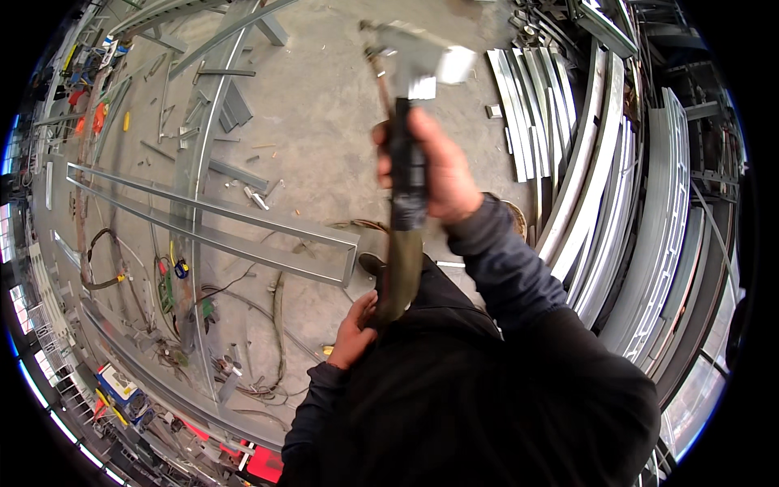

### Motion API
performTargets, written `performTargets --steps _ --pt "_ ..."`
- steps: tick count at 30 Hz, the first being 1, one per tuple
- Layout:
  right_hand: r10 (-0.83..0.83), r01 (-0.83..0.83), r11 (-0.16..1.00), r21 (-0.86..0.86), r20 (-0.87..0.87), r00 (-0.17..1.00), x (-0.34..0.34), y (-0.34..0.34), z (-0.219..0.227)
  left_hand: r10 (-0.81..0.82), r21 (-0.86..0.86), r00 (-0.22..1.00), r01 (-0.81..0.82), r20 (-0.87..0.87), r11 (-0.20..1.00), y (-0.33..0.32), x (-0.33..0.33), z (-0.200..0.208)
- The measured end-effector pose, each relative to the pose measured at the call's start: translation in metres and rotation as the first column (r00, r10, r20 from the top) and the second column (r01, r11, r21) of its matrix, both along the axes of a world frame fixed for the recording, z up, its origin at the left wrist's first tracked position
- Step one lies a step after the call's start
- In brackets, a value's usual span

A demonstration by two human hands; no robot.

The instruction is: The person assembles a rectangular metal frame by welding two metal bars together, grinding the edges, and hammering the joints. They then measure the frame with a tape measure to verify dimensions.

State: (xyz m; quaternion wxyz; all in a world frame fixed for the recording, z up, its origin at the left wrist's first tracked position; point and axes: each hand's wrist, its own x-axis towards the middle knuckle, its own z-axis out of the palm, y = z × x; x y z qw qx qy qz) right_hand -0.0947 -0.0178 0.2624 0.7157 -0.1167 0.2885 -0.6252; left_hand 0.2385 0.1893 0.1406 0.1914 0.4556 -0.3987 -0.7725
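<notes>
My right hand (445, 166) is closed around the black, tape-wrapped handle of a hand tool (407, 183). The tool is held upright above the floor, and its grey metal head (414, 57) is smeared by motion, so its exact kind is unclear. Below the handle, an olive fabric sleeve (404, 268) curves down toward my body. At its lower end my left hand (355, 331) has its fingers curled against the sleeve, partly hidden by it. To the left of the tool, a long rectangular frame of shiny metal channel (235, 243) extends across the work area.
Stacked metal channels (531, 105) and long profiles (649, 203) line the right side. Cables and hoses (280, 325) trail over the concrete floor (316, 105) at left, near a tape measure (181, 268). Metal offcuts (234, 105) lie farther off. A long metal beam (154, 365) crosses the lower left.
</notes>
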Motion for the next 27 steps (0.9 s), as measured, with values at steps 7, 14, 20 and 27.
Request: performTargets --steps 7,14,20,27 --pt "-0.192 -0.013 0.928 -0.371 -0.510 0.839 -0.104 0.042 0.076 0.471 0.658 0.882 -0.352 -0.004 0.666 -0.054 -0.055 -0.010" --pt "-0.026 -0.312 0.913 -0.265 -0.798 0.602 -0.150 0.044 0.028 0.775 0.772 0.618 -0.555 0.134 0.309 -0.073 -0.095 -0.055" --pt "0.495 -0.631 0.775 0.025 -0.645 0.582 -0.161 0.011 -0.029 0.893 0.588 0.213 -0.806 0.397 -0.068 -0.095 -0.124 -0.084" --pt "0.830 -0.838 0.483 0.254 -0.437 0.346 -0.160 0.019 -0.089 0.868 0.498 0.143 -0.857 0.476 -0.132 -0.101 -0.116 -0.124"
